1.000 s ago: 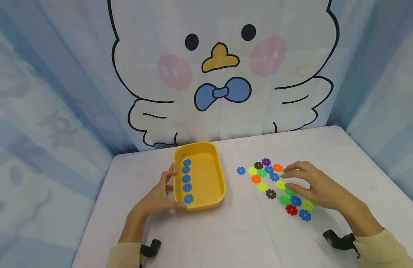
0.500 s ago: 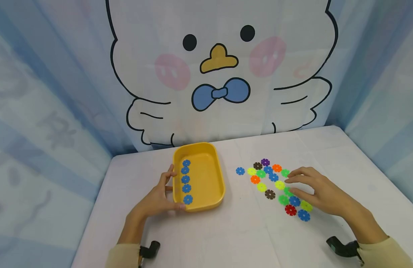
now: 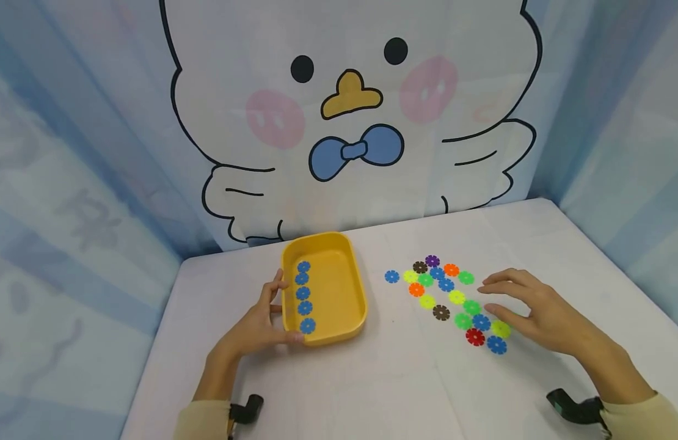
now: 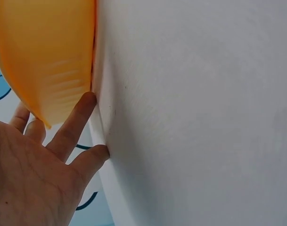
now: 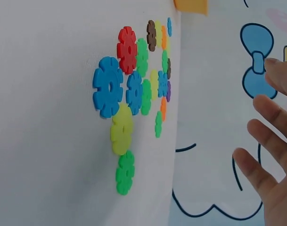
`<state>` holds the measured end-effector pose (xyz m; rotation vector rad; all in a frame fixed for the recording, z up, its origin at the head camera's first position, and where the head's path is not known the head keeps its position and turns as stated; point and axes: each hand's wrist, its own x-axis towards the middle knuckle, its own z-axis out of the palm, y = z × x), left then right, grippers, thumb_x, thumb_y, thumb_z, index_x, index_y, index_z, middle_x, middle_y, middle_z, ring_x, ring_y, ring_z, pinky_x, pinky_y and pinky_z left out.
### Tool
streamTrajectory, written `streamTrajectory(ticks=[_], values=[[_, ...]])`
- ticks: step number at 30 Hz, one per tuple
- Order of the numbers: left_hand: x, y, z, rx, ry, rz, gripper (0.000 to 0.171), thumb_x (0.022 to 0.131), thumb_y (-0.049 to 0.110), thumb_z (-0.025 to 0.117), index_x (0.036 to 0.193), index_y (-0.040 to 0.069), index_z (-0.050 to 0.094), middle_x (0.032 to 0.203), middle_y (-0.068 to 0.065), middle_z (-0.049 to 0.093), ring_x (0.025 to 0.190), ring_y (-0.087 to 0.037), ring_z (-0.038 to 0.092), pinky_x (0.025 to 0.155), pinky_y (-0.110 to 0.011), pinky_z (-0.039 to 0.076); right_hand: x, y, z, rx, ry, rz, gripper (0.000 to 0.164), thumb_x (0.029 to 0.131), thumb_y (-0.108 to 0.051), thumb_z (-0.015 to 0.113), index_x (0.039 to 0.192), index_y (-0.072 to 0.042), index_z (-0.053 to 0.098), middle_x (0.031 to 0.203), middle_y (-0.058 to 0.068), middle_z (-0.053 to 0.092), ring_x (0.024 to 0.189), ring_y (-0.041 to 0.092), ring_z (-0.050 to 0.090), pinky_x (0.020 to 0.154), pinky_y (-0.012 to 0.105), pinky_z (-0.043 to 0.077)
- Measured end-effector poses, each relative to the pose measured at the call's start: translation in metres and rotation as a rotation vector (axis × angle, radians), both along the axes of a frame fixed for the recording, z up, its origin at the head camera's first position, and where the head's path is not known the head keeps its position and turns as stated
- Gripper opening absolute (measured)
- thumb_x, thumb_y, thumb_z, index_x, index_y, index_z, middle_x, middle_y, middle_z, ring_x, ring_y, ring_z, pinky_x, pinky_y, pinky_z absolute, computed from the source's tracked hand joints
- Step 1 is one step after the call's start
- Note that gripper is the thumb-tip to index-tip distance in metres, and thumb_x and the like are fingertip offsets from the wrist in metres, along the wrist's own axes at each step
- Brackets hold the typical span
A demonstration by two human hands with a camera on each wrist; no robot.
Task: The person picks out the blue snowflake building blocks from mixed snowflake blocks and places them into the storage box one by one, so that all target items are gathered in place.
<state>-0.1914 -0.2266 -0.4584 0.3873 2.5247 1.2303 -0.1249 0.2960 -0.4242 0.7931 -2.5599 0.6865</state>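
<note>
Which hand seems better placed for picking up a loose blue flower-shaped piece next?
Probably the right hand: it hovers, holding nothing, near a loose blue piece. The left hand is farther from that piece and occupied, gripping the side of the yellow tray.

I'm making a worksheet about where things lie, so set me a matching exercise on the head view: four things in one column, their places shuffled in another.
Things
1. yellow tray
2. row of five blue discs
3. purple disc
4. red disc

Places
A. farthest back among the loose discs
B. inside the tray, along its left side
C. at the near end of the loose discs
D. left of all the loose discs

Pairs: 1-D, 2-B, 3-A, 4-C
</note>
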Motion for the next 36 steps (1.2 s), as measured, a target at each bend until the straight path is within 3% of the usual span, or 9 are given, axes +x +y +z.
streamTrajectory(ticks=[8,21,25,29,32,36], values=[[0.001,0.0,0.001,0.023,0.01,-0.006,0.11,0.072,0.045,0.093,0.153,0.022,0.023,0.172,0.015,-0.004,0.127,-0.028,0.055,0.108,-0.046,0.05,-0.001,0.01,0.012,-0.031,0.079,0.026,0.067,0.061,0.005,0.092,0.121,-0.017,0.073,0.121,-0.003,0.066,0.119,-0.002,0.052,0.103,0.001,0.034],[0.002,-0.001,0.002,0.022,0.009,0.002,0.106,0.073,0.041,0.093,0.152,0.023,0.024,0.172,0.017,-0.004,0.127,-0.028,0.054,0.106,-0.045,0.052,0.005,0.029,0.034,-0.043,0.089,0.019,0.071,0.064,-0.005,0.093,0.131,-0.008,0.069,0.125,0.005,0.065,0.125,-0.008,0.048,0.105,0.003,0.035],[0.002,0.0,0.002,0.023,0.003,-0.003,0.107,0.074,0.04,0.093,0.153,0.022,0.023,0.172,0.016,-0.004,0.128,-0.028,0.054,0.108,-0.045,0.051,0.007,0.031,0.035,-0.076,0.122,0.032,0.061,0.078,-0.029,0.091,0.13,-0.006,0.069,0.123,0.006,0.066,0.125,-0.007,0.05,0.104,0.002,0.036],[0.002,0.0,0.001,0.026,0.001,-0.007,0.108,0.074,0.041,0.093,0.153,0.02,0.023,0.172,0.014,-0.004,0.128,-0.029,0.054,0.108,-0.045,0.051,0.005,0.031,0.033,-0.108,0.183,0.058,0.067,0.092,-0.061,0.066,0.127,-0.004,0.07,0.121,0.007,0.067,0.123,-0.005,0.052,0.103,0.003,0.037],[0.002,0.0,0.0,0.03,0.005,-0.007,0.108,0.073,0.042,0.094,0.152,0.02,0.024,0.172,0.014,-0.004,0.128,-0.029,0.054,0.108,-0.044,0.051,0.005,0.031,0.033,-0.111,0.2,0.06,0.069,0.093,-0.064,0.062,0.126,-0.003,0.07,0.12,0.007,0.067,0.122,-0.005,0.053,0.103,0.003,0.037],[0.002,0.001,0.001,0.033,0.012,-0.011,0.108,0.073,0.042,0.093,0.152,0.02,0.024,0.172,0.014,-0.004,0.129,-0.029,0.054,0.108,-0.045,0.051,0.008,0.031,0.034,-0.082,0.153,0.027,0.059,0.084,-0.04,0.086,0.129,-0.006,0.07,0.121,0.005,0.066,0.123,-0.007,0.051,0.103,0.002,0.036]])
